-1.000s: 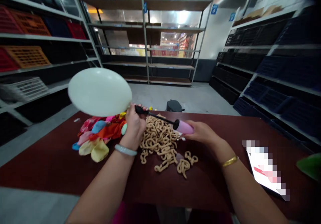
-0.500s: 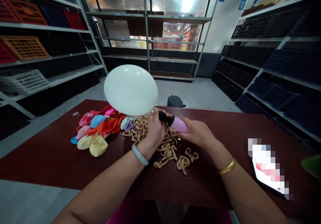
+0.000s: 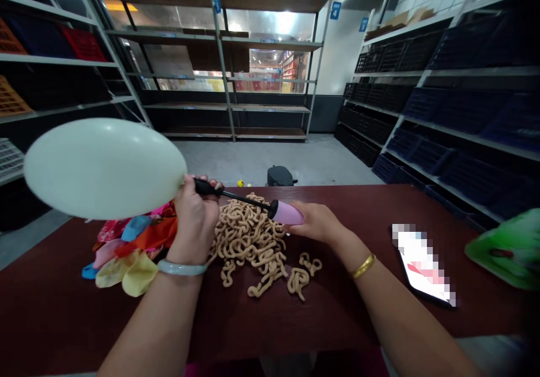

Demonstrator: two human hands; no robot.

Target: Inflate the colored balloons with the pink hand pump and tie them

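A pale, inflated balloon (image 3: 103, 169) is at the left, its neck at the fingers of my left hand (image 3: 196, 214). That hand is closed round the black nozzle end (image 3: 206, 188) of a hand pump. My right hand (image 3: 318, 222) grips the pump's pink body (image 3: 287, 214). A thin black rod (image 3: 244, 198) shows between the two parts, so the pump is drawn out. Beneath the hands lies a pile of tan, curled strands (image 3: 248, 236). Several uninflated balloons or cloth-like pieces in red, blue, pink and yellow (image 3: 137, 253) lie left of my left wrist.
On the dark red table (image 3: 337, 304), a phone (image 3: 424, 267) lies at the right, with a green item (image 3: 508, 250) beyond it. A dark grey stool-like object (image 3: 281, 175) stands behind the table. Shelves with crates (image 3: 464, 107) line the sides.
My left hand has moved left with the balloon and the nozzle end, and the pump's rod now shows. The balloon looks larger. The whole view has also shifted.
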